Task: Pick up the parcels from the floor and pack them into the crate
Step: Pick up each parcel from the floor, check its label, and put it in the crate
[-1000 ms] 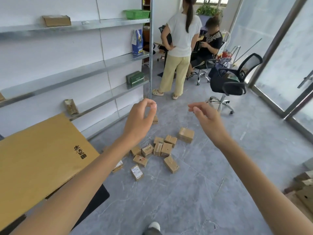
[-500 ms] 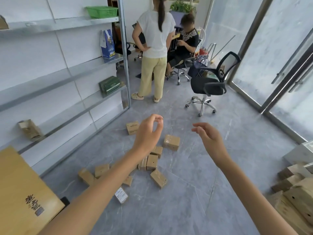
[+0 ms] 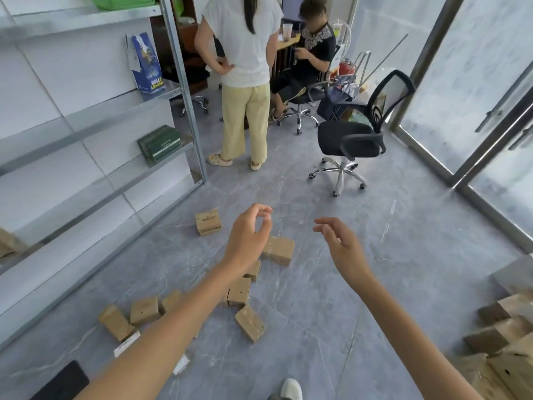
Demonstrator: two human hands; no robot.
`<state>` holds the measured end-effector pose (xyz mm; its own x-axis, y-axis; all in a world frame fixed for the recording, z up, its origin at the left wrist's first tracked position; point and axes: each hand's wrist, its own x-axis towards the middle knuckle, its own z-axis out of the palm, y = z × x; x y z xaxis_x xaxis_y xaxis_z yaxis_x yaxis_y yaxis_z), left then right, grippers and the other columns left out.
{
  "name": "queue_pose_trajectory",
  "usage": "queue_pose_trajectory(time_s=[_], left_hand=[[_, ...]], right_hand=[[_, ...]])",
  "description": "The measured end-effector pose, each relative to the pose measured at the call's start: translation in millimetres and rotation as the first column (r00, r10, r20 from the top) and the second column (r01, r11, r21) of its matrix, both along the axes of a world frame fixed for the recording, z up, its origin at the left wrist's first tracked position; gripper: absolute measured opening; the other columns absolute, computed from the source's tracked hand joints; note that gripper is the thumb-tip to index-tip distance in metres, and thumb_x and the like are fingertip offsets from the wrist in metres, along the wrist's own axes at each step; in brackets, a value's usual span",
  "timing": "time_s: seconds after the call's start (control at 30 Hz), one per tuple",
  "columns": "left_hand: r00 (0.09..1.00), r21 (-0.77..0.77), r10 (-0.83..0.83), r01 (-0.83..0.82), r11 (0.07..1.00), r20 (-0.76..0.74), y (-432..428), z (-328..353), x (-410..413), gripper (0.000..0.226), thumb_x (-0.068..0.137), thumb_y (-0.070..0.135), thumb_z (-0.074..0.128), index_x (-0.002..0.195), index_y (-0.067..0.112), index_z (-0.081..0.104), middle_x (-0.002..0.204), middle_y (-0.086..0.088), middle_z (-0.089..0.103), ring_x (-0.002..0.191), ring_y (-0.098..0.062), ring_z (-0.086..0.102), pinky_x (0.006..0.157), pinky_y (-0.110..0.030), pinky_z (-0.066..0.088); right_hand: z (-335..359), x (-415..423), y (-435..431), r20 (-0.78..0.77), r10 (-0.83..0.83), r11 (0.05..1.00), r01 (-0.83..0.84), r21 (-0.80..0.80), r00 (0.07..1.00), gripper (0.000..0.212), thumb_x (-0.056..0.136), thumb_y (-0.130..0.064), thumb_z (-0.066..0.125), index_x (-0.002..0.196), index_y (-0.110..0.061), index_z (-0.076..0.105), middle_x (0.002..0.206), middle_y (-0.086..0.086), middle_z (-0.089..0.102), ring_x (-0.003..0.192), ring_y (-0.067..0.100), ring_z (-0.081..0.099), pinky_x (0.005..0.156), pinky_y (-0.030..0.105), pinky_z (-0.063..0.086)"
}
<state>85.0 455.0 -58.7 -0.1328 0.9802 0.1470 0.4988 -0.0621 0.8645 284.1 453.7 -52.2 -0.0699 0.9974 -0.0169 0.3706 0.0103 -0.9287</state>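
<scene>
Lettering on blue bag [image 3: 147,64] and green box [image 3: 160,144] unreadable.

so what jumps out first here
Two bare forearms reach out, the left hand and right hand empty above small brown cardboard parcels scattered on the grey floor. Beyond them are a black mesh office chair and a person standing in white beside one seated in black.
</scene>
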Motion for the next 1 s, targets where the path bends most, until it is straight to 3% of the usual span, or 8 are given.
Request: queue_pose_trajectory(time_s=[0.2,0.33,0.47,0.57,0.67,0.8,1.0], left_hand=[[0.999,-0.042,0.047,-0.046,0.998,0.021,62.3,-11.1,16.8,0.022,0.097,0.023,0.044,0.115,0.022,0.057,0.113,0.010,0.061,0.107,0.001,0.051,0.090,-0.015,0.037],[0.996,-0.062,0.072,-0.069,0.996,0.044,99.0,-21.1,14.9,0.027,0.098,0.021,0.044,0.122,0.022,0.057,0.114,0.011,0.063,0.107,0.003,0.052,0.088,-0.010,0.036],[0.997,-0.123,0.075,-0.070,0.990,0.032,144.2,-43.3,9.2,0.031,0.098,0.024,0.042,0.127,0.022,0.055,0.121,0.010,0.061,0.113,0.001,0.050,0.094,-0.016,0.035],[0.996,-0.169,0.083,-0.075,0.983,0.041,192.2,-65.7,1.0,0.033,0.098,0.025,0.042,0.129,0.022,0.054,0.122,0.010,0.060,0.114,0.000,0.050,0.092,-0.016,0.033],[0.996,-0.208,0.072,-0.059,0.976,0.058,247.3,-93.0,-10.8,0.032,0.098,0.023,0.043,0.127,0.020,0.055,0.123,0.006,0.061,0.115,-0.004,0.052,0.092,-0.017,0.035],[0.995,-0.332,0.083,-0.061,0.941,0.053,316.5,-138.4,-31.0,0.030,0.098,0.021,0.043,0.125,0.018,0.056,0.122,0.002,0.062,0.115,-0.008,0.054,0.091,-0.018,0.036],[1.000,-0.501,0.000,-0.004,0.866,-0.008,416.9,-226.1,-53.2,0.031,0.099,0.021,0.041,0.126,0.017,0.053,0.125,0.000,0.060,0.107,-0.026,0.059,0.082,-0.025,0.042]], right_hand=[[-16.7,29.6,72.8,0.013,0.007,0.999,-0.007,-0.045,1.000,0.022,0.101,-0.018,0.039,0.108,-0.027,0.058,0.107,-0.002,0.066,0.100,0.014,0.060,0.074,0.015,0.044],[-30.3,32.8,116.3,0.000,0.016,0.995,-0.016,-0.099,1.000,0.022,0.101,-0.017,0.039,0.108,-0.025,0.059,0.107,-0.002,0.067,0.106,0.012,0.059,0.081,0.017,0.042],[-47.7,22.3,170.7,0.035,0.061,0.986,-0.055,-0.160,0.998,0.023,0.101,-0.020,0.039,0.113,-0.022,0.058,0.108,-0.002,0.067,0.106,0.012,0.058,0.086,0.024,0.040],[-67.6,11.3,217.4,0.052,0.071,0.977,-0.059,-0.205,0.996,0.024,0.101,-0.019,0.039,0.115,-0.019,0.058,0.107,0.000,0.066,0.104,0.014,0.058,0.082,0.021,0.041],[-96.7,1.9,267.7,0.077,0.057,0.965,-0.035,-0.259,0.995,0.025,0.101,-0.016,0.039,0.116,-0.014,0.059,0.106,0.003,0.065,0.101,0.014,0.057,0.077,0.016,0.041],[-149.4,-9.7,330.9,0.115,-0.019,0.922,0.062,-0.381,0.993,0.025,0.100,-0.016,0.040,0.114,-0.015,0.060,0.100,0.001,0.067,0.099,0.020,0.059,0.085,0.030,0.044],[-235.1,-34.0,423.7,0.158,-0.014,0.831,0.099,-0.547,0.987,0.026,0.100,-0.017,0.039,0.116,-0.012,0.059,0.100,0.003,0.065,0.098,0.021,0.058,0.089,0.034,0.044]])
